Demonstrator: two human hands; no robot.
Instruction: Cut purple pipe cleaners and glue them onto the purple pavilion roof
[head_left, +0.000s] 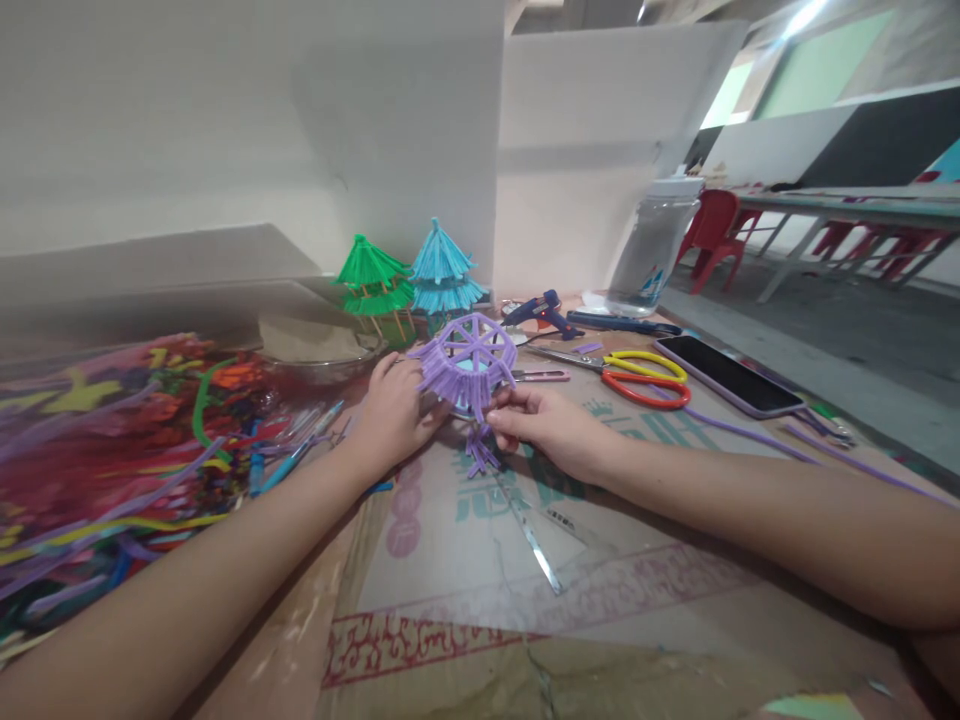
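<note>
Between my two hands is a purple pipe-cleaner roof [476,355], with a spoked ring on top and a fringe of short strips around its side. My left hand [397,410] grips its left edge, the fingers partly behind it. At the lower right of the fringe, my right hand [532,425] has thumb and fingers pinched together; whether they hold a strip of the fringe or a loose piece is too small to tell. Just below lie several short purple pipe-cleaner pieces [481,452] on the cardboard [645,590]. A metal ruler [536,545] rests nearer to me.
Behind stand a green model pavilion [373,275] and a blue one [442,265]. To the right are a glue gun [546,314], scissors [645,380], a phone [727,375] and a clear bottle [652,245]. Colourful pipe cleaners [112,450] pile up at left.
</note>
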